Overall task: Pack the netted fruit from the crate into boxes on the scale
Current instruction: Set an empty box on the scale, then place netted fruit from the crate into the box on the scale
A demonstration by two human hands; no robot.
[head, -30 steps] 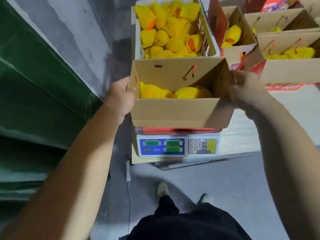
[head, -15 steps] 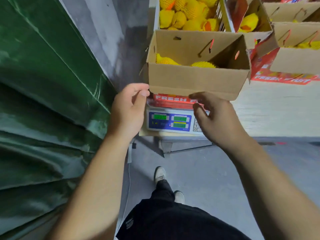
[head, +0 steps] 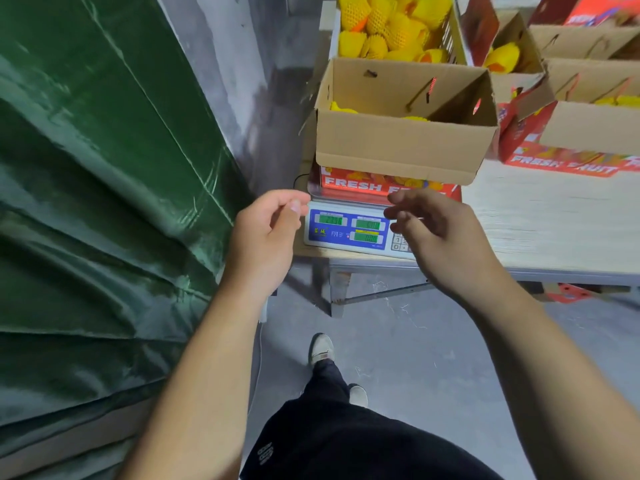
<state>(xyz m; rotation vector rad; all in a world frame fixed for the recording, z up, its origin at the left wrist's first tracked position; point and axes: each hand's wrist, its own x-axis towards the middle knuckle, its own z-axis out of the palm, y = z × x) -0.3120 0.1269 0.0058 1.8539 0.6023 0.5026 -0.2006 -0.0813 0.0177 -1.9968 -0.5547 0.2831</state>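
- My left hand (head: pixel 266 233) and right hand (head: pixel 440 237) hover in front of the scale (head: pixel 349 230), each grip released, fingers loosely curled and holding nothing.
- An open cardboard box (head: pixel 398 140) sits on the scale at the bench's (head: pixel 554 220) front left corner; two netted fruit (head: pixel 341 107) show low inside it, so I judge it far from full.
- The crate (head: pixel 453 36) stands just behind the box at the back edge of the bench, heaped with more fruit in yellow foam netting.
- More boxes (head: pixel 595 123), some holding fruit, stand to the right along the back of the bench.
- Handling, as I judge it: each fruit looks light enough for one hand, firm inside and cushioned by soft, springy netting that gives under the fingers and should not slip.
- The netting may snag on a neighbour or pull loose, so I would cup a fruit around its middle, not pinch the loose mesh at the end.
- The fruit can likely bruise; I would set it down in the box, not drop it, which also spares the scale a jolt.
- The box is stiff at its walls but its flaps are floppy; to shift it I would hold the two short sides low down.
- The scale's green displays are lit, but the figures are too blurred to read.
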